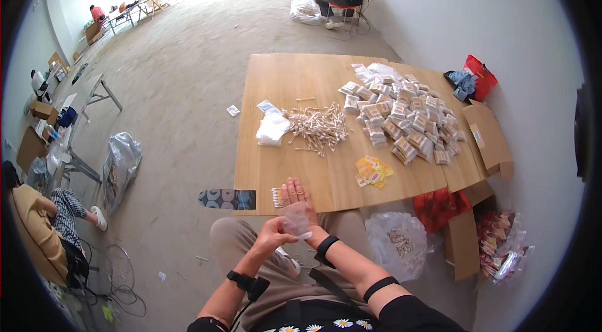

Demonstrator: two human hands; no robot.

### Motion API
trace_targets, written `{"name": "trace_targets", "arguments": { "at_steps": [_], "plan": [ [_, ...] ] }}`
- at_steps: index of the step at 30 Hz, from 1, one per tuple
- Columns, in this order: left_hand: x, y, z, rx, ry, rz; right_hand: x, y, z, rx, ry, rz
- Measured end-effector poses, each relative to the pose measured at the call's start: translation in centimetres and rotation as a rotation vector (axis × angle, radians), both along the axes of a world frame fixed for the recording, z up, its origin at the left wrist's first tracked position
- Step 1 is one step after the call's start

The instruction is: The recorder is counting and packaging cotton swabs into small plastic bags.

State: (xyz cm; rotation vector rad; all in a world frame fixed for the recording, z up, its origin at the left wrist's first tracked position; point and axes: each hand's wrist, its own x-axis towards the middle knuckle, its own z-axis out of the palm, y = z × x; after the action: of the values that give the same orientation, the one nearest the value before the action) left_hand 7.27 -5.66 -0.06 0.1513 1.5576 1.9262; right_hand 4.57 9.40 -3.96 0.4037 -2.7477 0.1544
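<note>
My left hand [271, 235] is closed on a small clear plastic bag [295, 221], just off the front edge of the wooden table. The bag lies across the palm of my right hand [297, 195]. That hand rests with fingers stretched out flat at the table's edge. Right beside its fingertips is a short, neat row of cotton swabs [276, 197]; part of the row may be under the fingers. Farther in lies a loose heap of cotton swabs [318, 128], with a stack of clear bags [273, 128] at its left.
Many packed swab bundles [404, 115] cover the table's right side, with yellow paper slips [374, 171] nearer me. A dark patterned strip [227, 199] overhangs the left corner. Below, a plastic bag of swabs [401, 244] stands beside a cardboard box [461, 244]. Another person [47, 225] sits at left.
</note>
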Motion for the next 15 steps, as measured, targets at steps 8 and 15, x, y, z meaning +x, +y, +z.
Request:
{"name": "trace_targets", "arguments": {
  "at_steps": [8, 15],
  "plan": [
    [-0.7, -0.6, 0.2, 0.013, 0.003, 0.123, -0.9, 0.3, -0.8, -0.057, 0.001, -0.004],
    [-8.3, 0.9, 2.3, 0.056, 0.074, 0.369, -0.8, 0.4, 2.3, -0.126, -0.123, 0.001]
  ]
}}
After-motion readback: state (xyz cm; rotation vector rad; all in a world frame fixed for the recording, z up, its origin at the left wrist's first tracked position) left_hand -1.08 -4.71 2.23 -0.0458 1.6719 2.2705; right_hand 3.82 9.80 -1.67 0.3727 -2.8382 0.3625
